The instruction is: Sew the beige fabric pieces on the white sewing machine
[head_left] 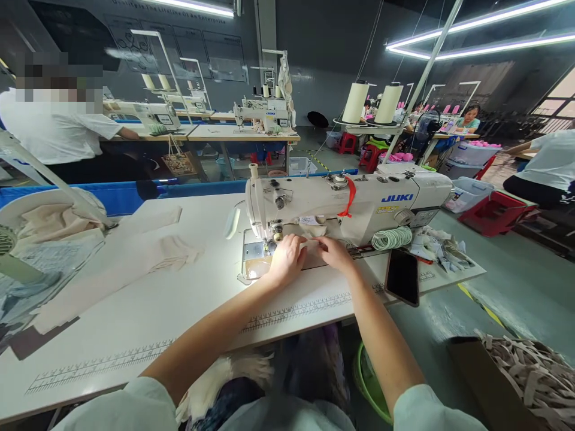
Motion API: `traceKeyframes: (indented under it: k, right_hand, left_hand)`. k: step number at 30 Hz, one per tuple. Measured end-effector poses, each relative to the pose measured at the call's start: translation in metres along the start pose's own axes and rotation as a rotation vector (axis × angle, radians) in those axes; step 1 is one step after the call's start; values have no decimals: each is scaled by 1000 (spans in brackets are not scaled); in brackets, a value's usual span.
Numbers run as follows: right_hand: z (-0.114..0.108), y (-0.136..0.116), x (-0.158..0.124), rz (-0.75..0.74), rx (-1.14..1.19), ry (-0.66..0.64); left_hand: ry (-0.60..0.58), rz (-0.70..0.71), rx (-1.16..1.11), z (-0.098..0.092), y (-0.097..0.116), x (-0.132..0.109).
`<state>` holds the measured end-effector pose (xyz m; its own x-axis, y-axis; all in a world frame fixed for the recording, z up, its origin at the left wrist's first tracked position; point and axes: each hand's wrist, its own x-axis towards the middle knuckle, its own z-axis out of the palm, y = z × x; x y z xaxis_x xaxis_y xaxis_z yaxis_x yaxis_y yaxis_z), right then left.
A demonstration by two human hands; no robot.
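On a white table, a white JUKI sewing machine (305, 194) stands in front of me, a red ribbon (349, 197) tied on its arm. Under that arm, a small pale piece of fabric (311, 254) stretches between my two hands. My left hand (287, 258) is closed on its left end, just right of the needle area; its fingertips are partly hidden. With bent fingers, my right hand (335, 252) pinches the other end. The metal needle plate (255, 250) shows left of my left hand. Behind my fingers lies more beige fabric (317, 229).
Pale fabric strips (171, 254) lie on the table's left side. To the right are a coiled pale cord (392, 238), a phone (403, 278) and fabric scraps (442, 246). Thread cones (354, 103) stand behind the machine. A green bin (371, 383) sits below; other people work nearby.
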<state>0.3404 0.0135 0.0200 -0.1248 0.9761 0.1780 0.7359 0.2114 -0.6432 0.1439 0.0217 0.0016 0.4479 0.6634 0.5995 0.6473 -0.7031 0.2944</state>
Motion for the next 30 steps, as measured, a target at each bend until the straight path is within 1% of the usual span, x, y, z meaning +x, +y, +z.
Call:
traceKeyframes:
  k: [4,7,10,13,16,18,20,22,24,26,28,30]
  right_hand:
    - [0,-3,-1,14,-16,2]
    - [0,-3,0,23,-4,-3]
    - [0,-1,1,34,11,2]
    - [2,0,0,41,26,7]
    - [3,0,-3,44,43,8]
    - [4,-1,-4,43,52,12]
    - [4,-1,-5,39,58,20]
    - [4,-1,-6,34,59,30]
    - [3,-2,-6,24,58,37]
    - [2,-3,-7,7,58,41]
    - [2,-1,-8,-17,55,51]
    - [2,4,-7,-41,43,81]
  left_hand:
    - [-74,-68,29,7,-1,6]
    - [-90,-94,8,8,-2,10]
    - [-81,-94,-6,2,-4,9]
    - [-60,-105,-82,-9,-3,-2]
    - [-55,-142,-191,-26,-3,-21]
    - [-70,-220,-233,-42,-6,-36]
    - [-106,-311,-270,-62,-13,-50]
    - [-158,-380,-281,-82,-26,-62]
    - [-195,-450,-219,-102,-41,-70]
    - [-200,-546,-90,-120,-55,-75]
    - [-214,-628,40,-133,-66,-78]
    - [-237,-676,121,-142,-74,-81]
